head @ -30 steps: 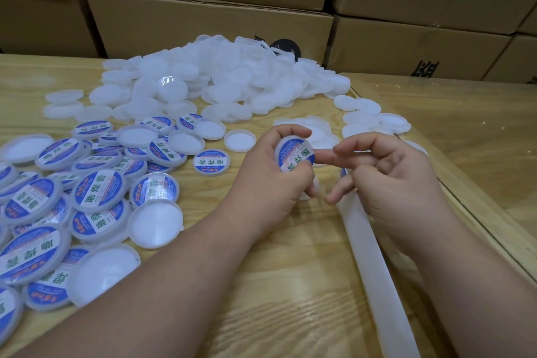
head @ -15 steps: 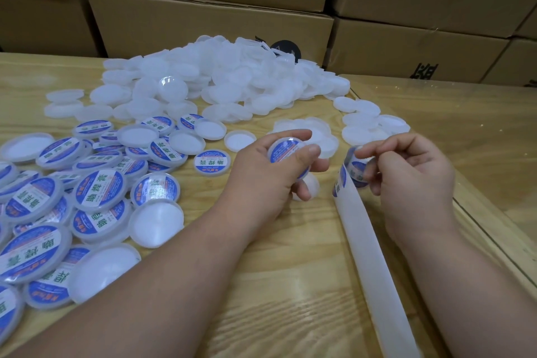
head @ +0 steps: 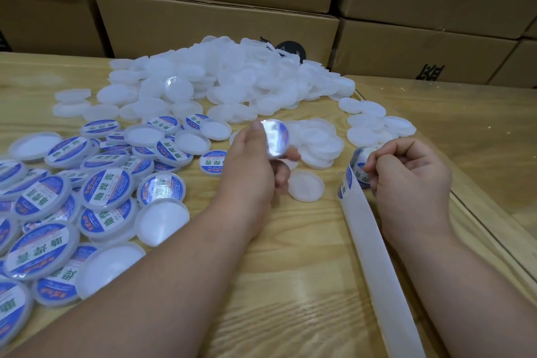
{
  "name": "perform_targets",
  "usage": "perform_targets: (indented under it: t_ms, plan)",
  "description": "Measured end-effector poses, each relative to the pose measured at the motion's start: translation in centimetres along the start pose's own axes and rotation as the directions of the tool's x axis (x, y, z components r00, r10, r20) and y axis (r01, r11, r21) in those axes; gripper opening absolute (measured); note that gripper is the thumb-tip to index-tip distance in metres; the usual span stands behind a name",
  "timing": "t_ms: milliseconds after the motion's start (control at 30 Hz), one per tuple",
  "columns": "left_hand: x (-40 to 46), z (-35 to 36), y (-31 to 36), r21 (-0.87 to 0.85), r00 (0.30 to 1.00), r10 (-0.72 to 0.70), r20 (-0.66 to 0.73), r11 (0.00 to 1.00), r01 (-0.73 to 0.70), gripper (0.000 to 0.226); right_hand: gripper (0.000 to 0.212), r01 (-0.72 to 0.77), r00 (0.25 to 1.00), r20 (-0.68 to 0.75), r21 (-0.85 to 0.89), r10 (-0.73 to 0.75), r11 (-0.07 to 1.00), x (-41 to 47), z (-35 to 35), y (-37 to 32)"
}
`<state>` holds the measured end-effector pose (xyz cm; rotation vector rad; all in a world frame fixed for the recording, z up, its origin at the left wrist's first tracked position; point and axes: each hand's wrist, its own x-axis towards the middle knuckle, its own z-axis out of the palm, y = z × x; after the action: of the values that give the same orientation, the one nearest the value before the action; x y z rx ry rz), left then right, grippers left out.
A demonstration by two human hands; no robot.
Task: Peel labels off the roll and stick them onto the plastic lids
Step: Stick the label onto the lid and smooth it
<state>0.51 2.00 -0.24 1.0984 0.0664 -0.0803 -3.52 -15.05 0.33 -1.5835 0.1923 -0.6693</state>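
The left hand (head: 255,160) grips a labelled lid (head: 274,138) above the desk's (head: 290,285) middle. Toward the desk's right edge, the right hand (head: 412,174) pinches the next label (head: 359,167) on the backing strip (head: 377,256), whose long axis runs toward the near edge.

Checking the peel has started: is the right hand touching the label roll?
Touching. The head view shows the right hand with its fingertips pinching the label roll at its curled end.

Stacked brown cardboard boxes (head: 220,23) with black print stand just behind the pale wooden table (head: 290,285)
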Motion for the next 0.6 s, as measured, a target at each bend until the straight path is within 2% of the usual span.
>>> perform_targets:
  t_ms: [67,133,233,300,400,467,600]
  plan:
    - [0.6,-0.3,0.3,-0.206,0.996,-0.085,-0.023,0.975,0.079,0.027,0.032,0.004,1.0,0.004,-0.005,-0.004,1.0,0.0,0.0,0.0]
    - [1.0,-0.8,0.8,-0.363,0.981,-0.191,-0.027,0.916,0.169,0.032,0.032,0.008,1.0,0.006,-0.01,-0.008,1.0,0.0,-0.1,0.0]
    - [1.7,-1.6,1.2,-0.48,0.963,-0.263,-0.055,0.853,0.206,0.032,0.031,0.009,1.0,0.012,-0.017,-0.009,1.0,-0.1,0.0,0.0]
    - [2.0,-2.0,1.4,-0.523,0.961,-0.263,-0.082,0.833,0.183,0.03,0.029,0.011,1.0,0.019,-0.01,-0.011,1.0,-0.2,0.1,-0.1]
    - [2.6,-2.5,1.6,-0.553,0.959,-0.232,-0.165,0.827,0.104,0.05,0.028,0.013,1.0,0.025,-0.005,-0.013,1.0,-0.3,0.1,-0.1]
    - [2.9,-2.9,1.6,-0.586,0.956,-0.2,-0.216,0.809,0.037,0.055,0.029,0.015,1.0,0.025,-0.011,-0.015,1.0,-0.3,0.1,-0.1]
    - [2.6,-3.3,1.8,-0.636,0.968,-0.116,-0.224,0.77,-0.055,0.057,0.033,0.018,1.0,0.025,-0.016,-0.018,1.0,-0.2,0.0,0.0]
